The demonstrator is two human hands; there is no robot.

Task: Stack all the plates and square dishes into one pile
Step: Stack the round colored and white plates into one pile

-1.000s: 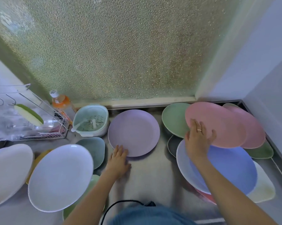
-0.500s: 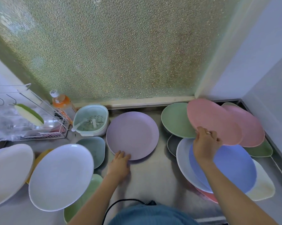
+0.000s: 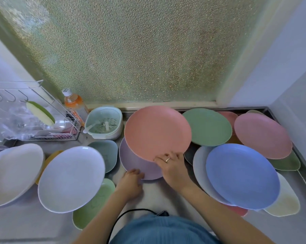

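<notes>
**Pink plate carried left, now over the purple one**

Since a second ago the salmon-pink plate [image 3: 157,132] has left the right-hand cluster and now sits tilted over the purple plate [image 3: 139,166], covering its far half. Right hand [image 3: 171,166] pinches the pink plate's near rim, fingers curled on top, ring visible; thumb hidden beneath. Left hand [image 3: 131,182] stays at the purple plate's near edge, fingers bent onto the rim.

Surface: a steel counter [image 3: 16,226], grey and dull. Right cluster holds a green plate [image 3: 208,126], a second pink plate [image 3: 263,135] and a blue plate [image 3: 242,175], overlapping. Left side holds two white plates [image 3: 69,178], a teal square dish [image 3: 106,154] and a green square dish [image 3: 94,203] partly beneath.

Room: a pebbled frosted window [image 3: 139,50] behind, pale walls at right. Wire rack [image 3: 34,117], orange bottle [image 3: 74,104] and a small strainer basket [image 3: 104,124] stand along the back.
</notes>
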